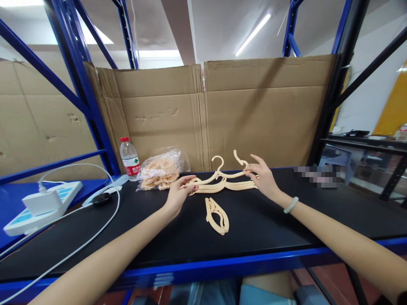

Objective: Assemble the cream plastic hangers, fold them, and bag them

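A cream-coloured folding clothes hanger (233,174) is spread out at the middle of the black table, its hook pointing up. My left hand (178,195) has its fingers closed around the left end of this hanger. At the opposite end, my right hand (264,180) pinches the tip between thumb and fingers, with some fingers raised. Another hook (239,158) stands up beside the right fingertips; which hanger it belongs to is hard to tell. Just below lie more unfolded hangers (240,186), close together. A folded hanger (218,216) rests nearer to me.
A clear plastic bag of folded hangers (162,169) and a red-capped water bottle (129,159) stand at the back left. White cables and a power strip (44,207) lie at the left. Cardboard (267,114) walls the back, between blue posts.
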A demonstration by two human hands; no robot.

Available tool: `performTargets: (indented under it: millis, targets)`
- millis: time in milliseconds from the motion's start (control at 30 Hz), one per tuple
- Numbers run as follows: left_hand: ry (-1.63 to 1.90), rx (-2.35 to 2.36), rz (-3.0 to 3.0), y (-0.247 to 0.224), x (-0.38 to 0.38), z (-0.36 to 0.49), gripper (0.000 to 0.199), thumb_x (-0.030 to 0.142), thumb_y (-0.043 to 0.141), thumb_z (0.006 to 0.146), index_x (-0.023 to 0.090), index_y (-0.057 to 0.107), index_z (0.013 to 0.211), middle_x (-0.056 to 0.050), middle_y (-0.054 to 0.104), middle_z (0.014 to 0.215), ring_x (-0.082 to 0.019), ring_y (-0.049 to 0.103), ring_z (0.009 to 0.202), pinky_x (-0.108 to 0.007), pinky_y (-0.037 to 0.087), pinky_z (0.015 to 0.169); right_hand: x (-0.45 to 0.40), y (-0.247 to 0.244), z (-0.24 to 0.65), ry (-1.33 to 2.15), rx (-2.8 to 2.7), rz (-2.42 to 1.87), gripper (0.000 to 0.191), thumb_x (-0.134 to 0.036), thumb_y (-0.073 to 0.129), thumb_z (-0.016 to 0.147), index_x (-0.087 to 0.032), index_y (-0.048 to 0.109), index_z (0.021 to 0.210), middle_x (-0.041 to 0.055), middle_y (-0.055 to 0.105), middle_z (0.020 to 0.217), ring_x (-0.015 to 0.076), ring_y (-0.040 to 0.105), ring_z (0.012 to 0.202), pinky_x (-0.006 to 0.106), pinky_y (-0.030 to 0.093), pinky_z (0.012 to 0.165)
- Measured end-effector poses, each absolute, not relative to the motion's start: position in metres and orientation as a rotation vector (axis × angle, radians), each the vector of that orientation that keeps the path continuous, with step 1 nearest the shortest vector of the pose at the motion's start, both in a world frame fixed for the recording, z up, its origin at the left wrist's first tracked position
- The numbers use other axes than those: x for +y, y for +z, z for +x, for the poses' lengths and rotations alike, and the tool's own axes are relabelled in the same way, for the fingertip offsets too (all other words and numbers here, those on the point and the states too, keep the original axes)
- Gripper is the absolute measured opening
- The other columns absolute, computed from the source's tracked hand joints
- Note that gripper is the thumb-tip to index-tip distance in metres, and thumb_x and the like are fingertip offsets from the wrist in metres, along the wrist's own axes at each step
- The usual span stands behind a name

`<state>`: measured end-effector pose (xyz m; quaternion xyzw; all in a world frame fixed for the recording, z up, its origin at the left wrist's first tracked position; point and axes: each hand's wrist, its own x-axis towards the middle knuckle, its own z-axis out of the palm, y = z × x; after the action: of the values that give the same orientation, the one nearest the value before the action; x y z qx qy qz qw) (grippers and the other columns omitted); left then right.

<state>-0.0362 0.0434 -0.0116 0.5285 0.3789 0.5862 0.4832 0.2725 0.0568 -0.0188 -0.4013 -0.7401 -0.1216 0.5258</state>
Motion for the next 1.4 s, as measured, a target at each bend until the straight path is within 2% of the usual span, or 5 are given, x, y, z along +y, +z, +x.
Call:
performTargets:
  millis: [100, 200, 567, 1033, 1400]
  targets:
    - [1.442, 0.891, 1.261, -0.011, 0.042, -0.035, 0.039, 0.016, 0.072, 0.059, 0.013, 0.065, 0.098, -0.002, 0.067, 0.079, -0.013, 0.067, 0.071, -0.028, 0.054, 0.077, 0.057, -0.018, 0.271, 0.001, -1.730, -0.906, 0.015, -0.024, 0.055, 0.083, -0.021, 0.067, 0.092, 0.0100, 0.063, 0.117, 0.0253, 0.058, 0.112, 0.045, 0.049, 0.094]
    - [1.451, 0.865, 1.262, -0.011, 0.041, -0.035, 0.039, 0.017, 0.074, 0.061, 0.013, 0.065, 0.098, -0.002, 0.067, 0.081, -0.012, 0.066, 0.070, -0.026, 0.054, 0.074, 0.058, -0.018, 0.269, 0.353, -1.733, -0.808, 0.025, -0.025, 0.058, 0.081, -0.020, 0.062, 0.105, 0.0106, 0.065, 0.112, 0.0219, 0.063, 0.105, 0.042, 0.049, 0.095]
    - [1.412, 0.783, 1.179, -0.002, 0.034, -0.028, 0.034, 0.018, 0.078, 0.060, 0.013, 0.067, 0.092, -0.002, 0.066, 0.080, -0.013, 0.064, 0.076, -0.029, 0.054, 0.078, 0.056, -0.016, 0.262, 1.105, -1.301, -0.595, 0.041, -0.023, 0.072, 0.067, -0.024, 0.056, 0.105, 0.0081, 0.067, 0.107, 0.0227, 0.062, 0.105, 0.041, 0.049, 0.093]
    - [1.324, 0.716, 1.239, -0.009, 0.016, -0.009, 0.046, 0.023, 0.081, 0.063, 0.015, 0.060, 0.103, -0.004, 0.068, 0.090, -0.017, 0.067, 0.085, -0.034, 0.055, 0.082, 0.011, -0.019, 0.200, 1.062, -1.562, -0.677, 0.034, -0.036, 0.073, 0.075, -0.021, 0.054, 0.099, 0.0031, 0.070, 0.087, 0.0137, 0.066, 0.060, 0.029, 0.055, 0.060]
    - [1.324, 0.683, 1.248, -0.011, 0.013, -0.007, 0.034, 0.025, 0.082, 0.061, 0.016, 0.065, 0.090, -0.001, 0.068, 0.087, -0.014, 0.065, 0.084, -0.028, 0.052, 0.082, 0.009, -0.019, 0.202, 0.735, -1.625, -0.772, 0.023, -0.036, 0.069, 0.078, -0.020, 0.056, 0.087, 0.0049, 0.070, 0.081, 0.0195, 0.068, 0.074, 0.029, 0.054, 0.058]
